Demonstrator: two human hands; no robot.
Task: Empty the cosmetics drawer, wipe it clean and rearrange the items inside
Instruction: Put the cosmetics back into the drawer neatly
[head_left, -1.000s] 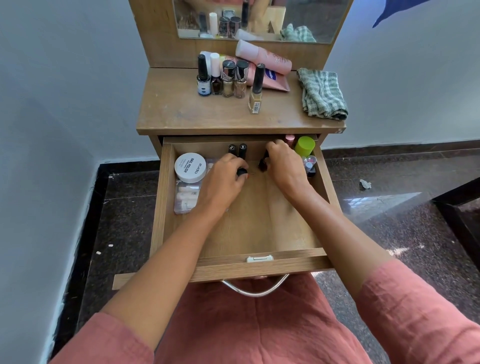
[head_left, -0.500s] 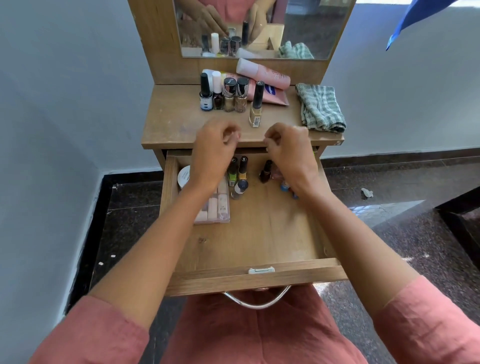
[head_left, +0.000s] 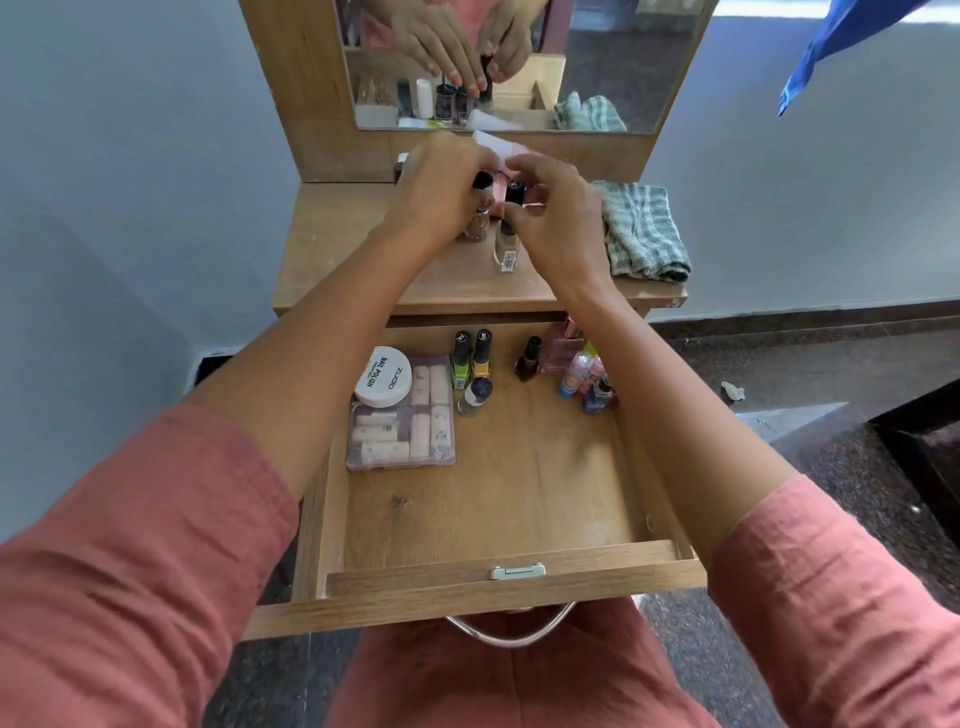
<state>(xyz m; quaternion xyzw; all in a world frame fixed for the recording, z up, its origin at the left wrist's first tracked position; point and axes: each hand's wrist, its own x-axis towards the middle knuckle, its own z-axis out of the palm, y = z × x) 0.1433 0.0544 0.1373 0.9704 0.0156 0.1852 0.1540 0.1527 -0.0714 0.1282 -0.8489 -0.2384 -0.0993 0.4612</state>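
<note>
The wooden drawer (head_left: 514, 587) stands pulled out. At its back lie a white nail-polish tub (head_left: 383, 376), a clear pouch of small tubes (head_left: 402, 431), green (head_left: 460, 361) and yellow (head_left: 482, 358) polish bottles, a dark bottle (head_left: 529, 358) and several small bottles (head_left: 584, 379) at the right. Both hands are up over the dresser top (head_left: 332, 249) among the standing bottles. My left hand (head_left: 441, 192) grips a black-capped polish bottle (head_left: 478, 221). My right hand (head_left: 558, 223) pinches another black-capped bottle (head_left: 514, 191); its body is mostly hidden.
A folded green checked cloth (head_left: 641, 234) lies on the dresser top at the right. A tall clear bottle with a barcode (head_left: 505, 252) stands near the front. The mirror (head_left: 597, 62) rises behind. Dark stone floor surrounds the dresser.
Both hands took small bottles from the back of the drawer, lifted out, and moved up and forward to the group of bottles on the dresser top.
</note>
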